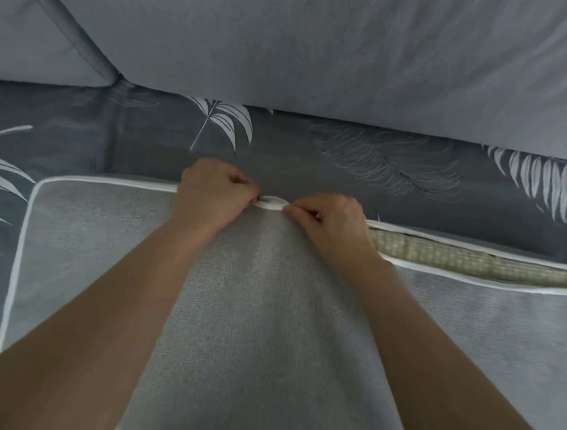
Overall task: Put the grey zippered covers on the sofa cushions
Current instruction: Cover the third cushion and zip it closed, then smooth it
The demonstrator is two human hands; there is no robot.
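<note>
The grey cover (266, 316), woven and edged in white piping (106, 182), lies flat on the leaf-print sofa seat (313, 169). Its far edge runs along the rear of the seat, a little short of the pale grey back cushions (324, 47), and its far left corner is near the seat's left end. Both hands meet at the middle of that far edge. The left hand (215, 193) has its fingers curled under, with thumb and fingertips pinching the edge of the cover where a small dark piece shows; whether that is the zip pull cannot be told. The right hand (331, 220) is just beside it, fingers curled and pinching the same edge, and a short loop of piping bulges up between the two hands. To the right of the right hand the edge gapes open between two piping lines, showing the green-and-beige checked cushion (459, 261) inside the cover. Left of the left hand the edge lies closed.
</note>
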